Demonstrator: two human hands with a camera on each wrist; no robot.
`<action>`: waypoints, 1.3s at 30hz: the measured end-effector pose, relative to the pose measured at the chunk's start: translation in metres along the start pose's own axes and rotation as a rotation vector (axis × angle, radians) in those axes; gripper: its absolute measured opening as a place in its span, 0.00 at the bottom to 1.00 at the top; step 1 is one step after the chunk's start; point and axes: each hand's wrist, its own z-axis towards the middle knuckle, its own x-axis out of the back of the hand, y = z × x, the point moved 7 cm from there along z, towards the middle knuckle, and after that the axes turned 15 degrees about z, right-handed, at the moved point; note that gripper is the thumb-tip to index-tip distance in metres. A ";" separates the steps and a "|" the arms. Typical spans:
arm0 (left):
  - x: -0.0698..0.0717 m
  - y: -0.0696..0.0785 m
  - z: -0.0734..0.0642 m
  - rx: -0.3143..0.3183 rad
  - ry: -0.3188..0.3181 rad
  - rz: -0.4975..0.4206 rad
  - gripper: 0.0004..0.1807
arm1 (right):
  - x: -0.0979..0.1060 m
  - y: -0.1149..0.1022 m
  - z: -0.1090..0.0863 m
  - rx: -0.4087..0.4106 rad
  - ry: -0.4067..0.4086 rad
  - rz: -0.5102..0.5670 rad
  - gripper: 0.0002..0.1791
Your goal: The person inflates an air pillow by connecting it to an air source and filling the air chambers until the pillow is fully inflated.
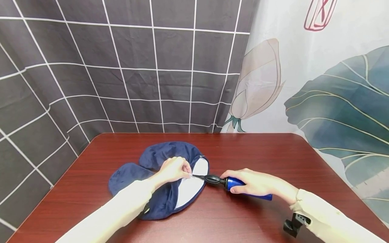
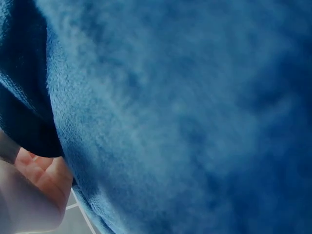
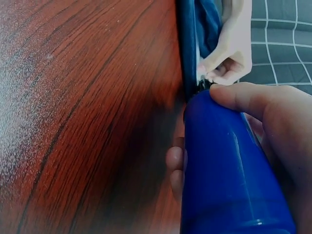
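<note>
A navy plush U-shaped neck pillow (image 1: 130, 175) lies on the table, its outer edge unzipped over a white inner liner (image 1: 188, 192). My left hand (image 1: 174, 168) reaches across the pillow and pinches a small whitish valve at the liner, where a thin black tip meets the fingertips. That tip belongs to a blue hand pump (image 1: 235, 184) with a looped black hose (image 1: 213, 179). Around the pump's blue body (image 3: 224, 161) my right hand (image 1: 255, 182) curls its fingers and thumb. Blue plush (image 2: 170, 107) fills most of the left wrist view, partly hiding the left hand (image 2: 41, 195).
Under everything is a reddish-brown wood-grain table (image 1: 243, 152). Behind it hangs a dark grid-patterned curtain (image 1: 173, 84), with a pale flower-and-leaf curtain (image 1: 273, 111) on the right. A black wrist mount (image 1: 294, 224) sticks out below my right sleeve.
</note>
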 end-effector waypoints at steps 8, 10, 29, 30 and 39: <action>0.000 0.001 0.000 -0.001 0.018 0.004 0.07 | -0.004 0.000 0.002 -0.012 0.008 0.013 0.23; -0.001 0.001 0.000 -0.001 0.019 0.003 0.07 | -0.005 -0.001 0.002 -0.020 0.014 0.016 0.23; -0.004 0.001 0.001 0.017 0.021 -0.027 0.07 | -0.009 -0.020 0.002 -0.028 0.158 -0.204 0.22; -0.004 0.001 0.000 0.022 0.021 -0.030 0.07 | -0.009 -0.020 0.002 -0.025 0.153 -0.185 0.22; -0.002 0.001 0.001 0.032 0.022 -0.041 0.07 | -0.009 -0.003 0.010 -0.018 0.053 0.192 0.20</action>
